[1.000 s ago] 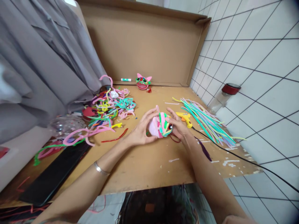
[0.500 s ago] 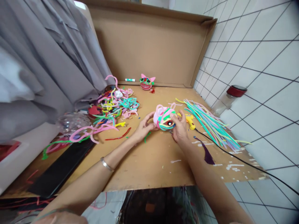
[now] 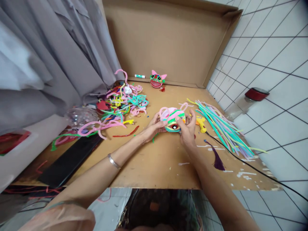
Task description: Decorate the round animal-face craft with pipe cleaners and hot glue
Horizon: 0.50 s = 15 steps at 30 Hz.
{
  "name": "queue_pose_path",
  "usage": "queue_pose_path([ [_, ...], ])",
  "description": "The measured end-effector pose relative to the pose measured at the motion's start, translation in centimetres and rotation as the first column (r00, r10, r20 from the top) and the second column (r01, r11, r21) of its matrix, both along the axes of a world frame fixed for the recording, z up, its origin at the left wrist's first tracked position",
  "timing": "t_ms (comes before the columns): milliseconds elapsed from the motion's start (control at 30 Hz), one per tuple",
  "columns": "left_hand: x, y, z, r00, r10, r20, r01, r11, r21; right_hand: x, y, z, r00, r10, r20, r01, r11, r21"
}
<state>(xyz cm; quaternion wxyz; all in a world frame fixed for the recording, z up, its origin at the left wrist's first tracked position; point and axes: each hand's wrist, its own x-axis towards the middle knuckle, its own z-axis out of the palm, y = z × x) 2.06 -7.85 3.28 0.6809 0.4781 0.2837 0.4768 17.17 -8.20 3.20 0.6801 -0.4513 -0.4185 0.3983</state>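
Observation:
A pink pipe-cleaner head (image 3: 172,119) with green and orange stripes, looped ears and a red mouth rests on the cardboard sheet (image 3: 154,160). My left hand (image 3: 152,128) grips its left side with curled fingers. My right hand (image 3: 187,128) closes over its right front, thumb on top. A finished pink head (image 3: 157,80) with green eyes stands at the back by the cardboard wall.
A tangle of coloured pipe cleaners (image 3: 120,104) lies to the left, a straight bundle (image 3: 221,126) to the right. A yellow glue gun (image 3: 201,123) with a black cord, a purple tassel (image 3: 216,160), a red-lidded jar (image 3: 247,98), a black slab (image 3: 69,160) and a grey curtain (image 3: 48,57) surround the sheet.
Both hands turned the pink head so its ears point up and its mouth faces me, and set it lower on the cardboard. The camera shifted a little left.

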Motion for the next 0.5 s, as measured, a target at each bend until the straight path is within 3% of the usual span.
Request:
queue_pose_path([
  [500, -0.2, 0.55, -0.47, 1.0, 0.0, 0.007, 0.0, 1.0, -0.017, -0.19, 0.15, -0.73, 0.997, 0.008, 0.072, -0.009, 1.0, 0.009],
])
